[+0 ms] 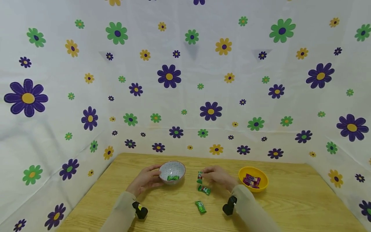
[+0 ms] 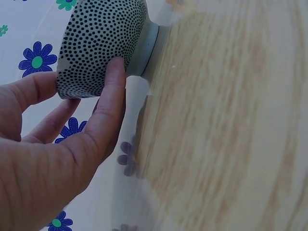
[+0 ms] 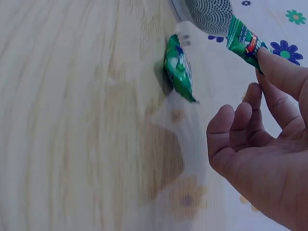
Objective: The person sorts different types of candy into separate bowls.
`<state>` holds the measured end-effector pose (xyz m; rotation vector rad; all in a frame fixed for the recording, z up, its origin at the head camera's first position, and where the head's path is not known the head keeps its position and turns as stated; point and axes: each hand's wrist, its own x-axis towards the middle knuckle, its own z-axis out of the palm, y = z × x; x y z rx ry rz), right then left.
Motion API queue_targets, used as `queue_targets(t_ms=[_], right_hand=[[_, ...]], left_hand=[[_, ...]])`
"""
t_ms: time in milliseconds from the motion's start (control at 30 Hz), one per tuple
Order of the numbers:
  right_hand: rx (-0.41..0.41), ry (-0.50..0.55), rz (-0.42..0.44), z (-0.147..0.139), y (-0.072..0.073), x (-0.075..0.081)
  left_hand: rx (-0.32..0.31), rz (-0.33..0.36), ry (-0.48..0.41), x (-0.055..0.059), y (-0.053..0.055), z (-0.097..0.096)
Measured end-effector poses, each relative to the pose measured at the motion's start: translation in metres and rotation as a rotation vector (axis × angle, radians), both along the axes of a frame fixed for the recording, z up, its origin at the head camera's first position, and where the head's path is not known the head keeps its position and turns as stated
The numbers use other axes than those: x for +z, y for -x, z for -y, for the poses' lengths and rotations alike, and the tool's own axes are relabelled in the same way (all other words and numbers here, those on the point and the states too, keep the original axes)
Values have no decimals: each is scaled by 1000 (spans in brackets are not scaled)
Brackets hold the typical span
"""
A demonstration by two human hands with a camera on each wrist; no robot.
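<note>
My left hand (image 1: 146, 179) holds the left side of a small speckled bowl (image 1: 173, 167) with a reddish rim. In the left wrist view, fingers touch the dotted outer wall of the bowl (image 2: 103, 45). One green-wrapped candy (image 1: 173, 178) lies inside. Between thumb and forefinger, my right hand (image 1: 219, 177) pinches a green-wrapped candy (image 3: 245, 42) by one end, above the table to the right of the bowl; the other fingers are loosely bent. On the table below it are a second wrapped candy (image 1: 204, 190) and, nearer to me, a third green candy (image 1: 200, 207).
A yellow bowl (image 1: 242, 172) with several purple-red wrapped candies (image 1: 251, 181) stands right of my right hand. The wooden table (image 1: 168, 214) is bordered by a white sheet (image 1: 200, 103) printed with flowers. A black wrist device (image 1: 140, 210) sits on each sleeve.
</note>
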<state>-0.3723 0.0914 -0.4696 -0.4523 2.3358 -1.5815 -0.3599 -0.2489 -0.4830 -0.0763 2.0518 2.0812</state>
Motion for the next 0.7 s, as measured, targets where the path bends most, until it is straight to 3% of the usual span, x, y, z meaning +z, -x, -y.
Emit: queue_targets(t_ms=[400,700], right_hand=[[17,124,77,27,2,7],[63,251,122,53,-2,7]], left_hand=[[0,-25,28,4,7,-5],[20,1,29,1,2,-3]])
